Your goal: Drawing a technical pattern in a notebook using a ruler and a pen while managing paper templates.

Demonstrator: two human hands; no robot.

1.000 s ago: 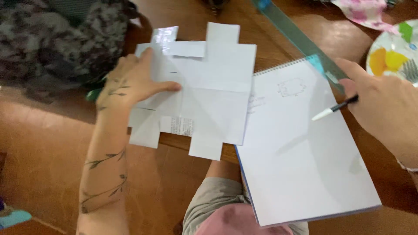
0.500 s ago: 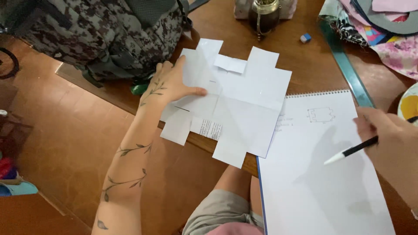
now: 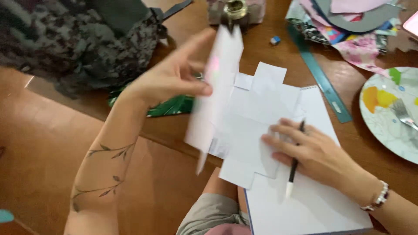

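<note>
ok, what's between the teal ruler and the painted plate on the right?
Head view: only bare wooden tabletop separates the teal ruler from the painted plate. A fork lies on the plate, not in the gap.

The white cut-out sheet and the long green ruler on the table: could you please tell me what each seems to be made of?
The white cut-out sheet looks like thin matte card or stiff paper: the flap lifted by the left hand bends along a crease yet holds flat, while the right hand presses the rest down. The green ruler seems translucent plastic, since the wood tone shows faintly through it.
</note>
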